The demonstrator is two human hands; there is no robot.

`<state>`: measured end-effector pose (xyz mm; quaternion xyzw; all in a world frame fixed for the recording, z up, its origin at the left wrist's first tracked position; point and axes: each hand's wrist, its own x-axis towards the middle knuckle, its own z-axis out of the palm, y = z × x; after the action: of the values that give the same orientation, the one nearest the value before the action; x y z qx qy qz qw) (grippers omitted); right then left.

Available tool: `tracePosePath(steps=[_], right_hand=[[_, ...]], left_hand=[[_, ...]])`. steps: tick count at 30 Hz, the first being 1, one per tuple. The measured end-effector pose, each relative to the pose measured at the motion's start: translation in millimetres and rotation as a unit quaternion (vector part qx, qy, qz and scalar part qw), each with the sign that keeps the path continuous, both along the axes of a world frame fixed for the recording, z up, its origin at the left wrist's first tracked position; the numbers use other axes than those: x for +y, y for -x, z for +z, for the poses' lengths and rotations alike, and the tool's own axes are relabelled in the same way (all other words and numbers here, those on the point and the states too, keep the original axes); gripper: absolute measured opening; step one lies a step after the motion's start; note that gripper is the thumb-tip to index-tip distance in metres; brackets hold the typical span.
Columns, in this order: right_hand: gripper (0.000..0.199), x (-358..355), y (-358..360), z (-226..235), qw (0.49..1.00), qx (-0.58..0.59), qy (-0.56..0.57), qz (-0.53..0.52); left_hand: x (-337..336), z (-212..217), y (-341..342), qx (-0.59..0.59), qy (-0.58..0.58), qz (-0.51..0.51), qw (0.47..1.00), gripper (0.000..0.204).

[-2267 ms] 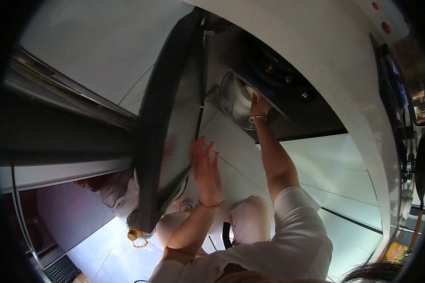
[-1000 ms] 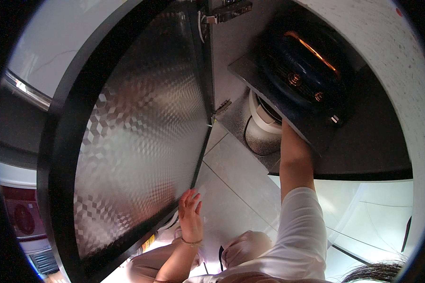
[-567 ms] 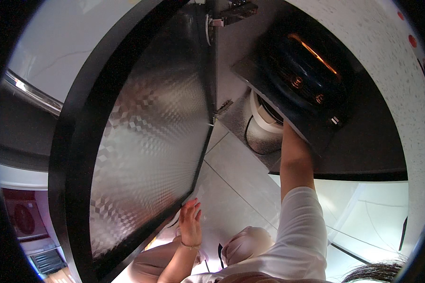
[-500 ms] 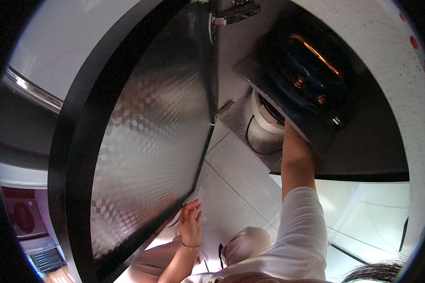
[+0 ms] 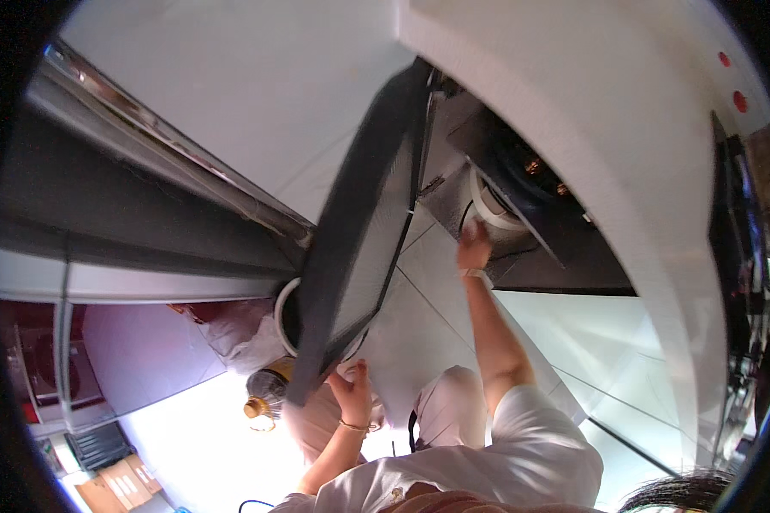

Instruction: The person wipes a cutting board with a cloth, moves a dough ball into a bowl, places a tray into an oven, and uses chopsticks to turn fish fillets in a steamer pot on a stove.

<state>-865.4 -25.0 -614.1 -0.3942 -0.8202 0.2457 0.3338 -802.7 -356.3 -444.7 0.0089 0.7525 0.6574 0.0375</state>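
Observation:
A dark cabinet door (image 5: 351,214) with a light inner panel stands ajar on the left. My left hand (image 5: 352,393) is at its free edge, fingers apart and touching or almost touching it. Ahead to the right, my right hand (image 5: 473,246) is in front of the cabinet's lower level, close beside a pale round pot-like appliance (image 5: 494,212). Motion blurs its fingers, so whether they hold anything is unclear. Above that appliance runs a dark shelf (image 5: 530,227). On it sits a dark, glossy appliance (image 5: 543,175) with copper-coloured knobs, partly hidden by the countertop.
The pale countertop (image 5: 642,197) curves over the cabinet on the right. Behind the door, on the left, are a white-rimmed bin (image 5: 287,318) and a yellow-and-dark container (image 5: 268,389). Cardboard (image 5: 124,483) lies at the lower left. Pale tiles (image 5: 428,291) cover the floor.
My right hand has come out from under the shelf towards me. The door now appears narrower and more edge-on, and the view has shifted. My left hand stays by its edge.

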Motion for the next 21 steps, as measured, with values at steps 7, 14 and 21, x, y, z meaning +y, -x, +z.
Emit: tracePosePath(steps=[7, 14, 21], right_hand=[[0.027, -201.4, -132.7, 213.4, 0.89, -0.033, 0.373, 0.261], [0.025, -229.0, -272.9, 424.3, 0.778, -0.05, 0.562, 0.276], [0.014, -192.4, -354.8, 512.1, 0.827, 0.07, 0.515, 0.216]], left_hand=[[-9.9, 123.3, 2.1, 0.037, 0.127, -0.146, 0.98, 0.064], [58.7, 194.4, -41.6, 0.021, 0.18, -0.472, 0.863, 0.059], [170.6, 241.4, -77.1, 0.198, 0.112, -0.759, 0.61, 0.038]])
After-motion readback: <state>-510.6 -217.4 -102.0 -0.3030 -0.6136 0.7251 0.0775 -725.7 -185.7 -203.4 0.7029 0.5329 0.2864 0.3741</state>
